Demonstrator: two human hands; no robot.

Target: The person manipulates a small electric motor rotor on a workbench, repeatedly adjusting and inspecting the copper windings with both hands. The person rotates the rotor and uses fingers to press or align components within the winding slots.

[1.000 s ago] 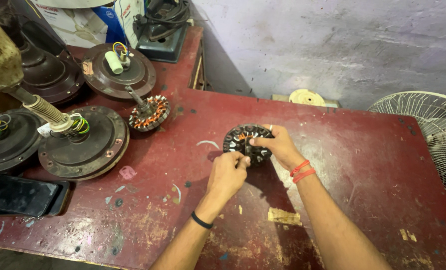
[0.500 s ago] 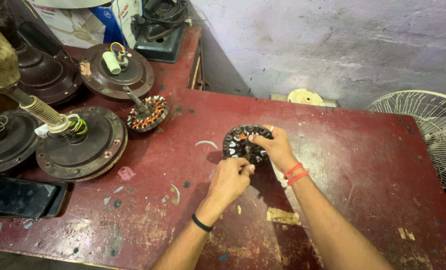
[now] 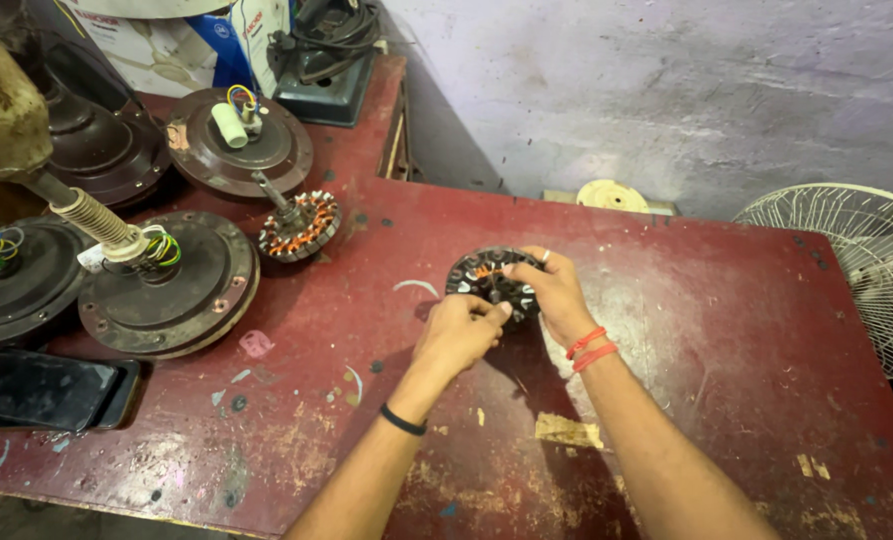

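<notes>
Round fan stator, dark metal ring with orange copper windings (partly hidden by fingers), lying flat on the red table, near its middle, close to the far edge.

Fan guard — right edge cut off

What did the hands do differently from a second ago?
Almost nothing changed. Both hands stay on the round motor winding: the left hand has crept slightly closer to its edge, and the right hand still holds its far side. The second winding and fan motors have not moved.
</notes>
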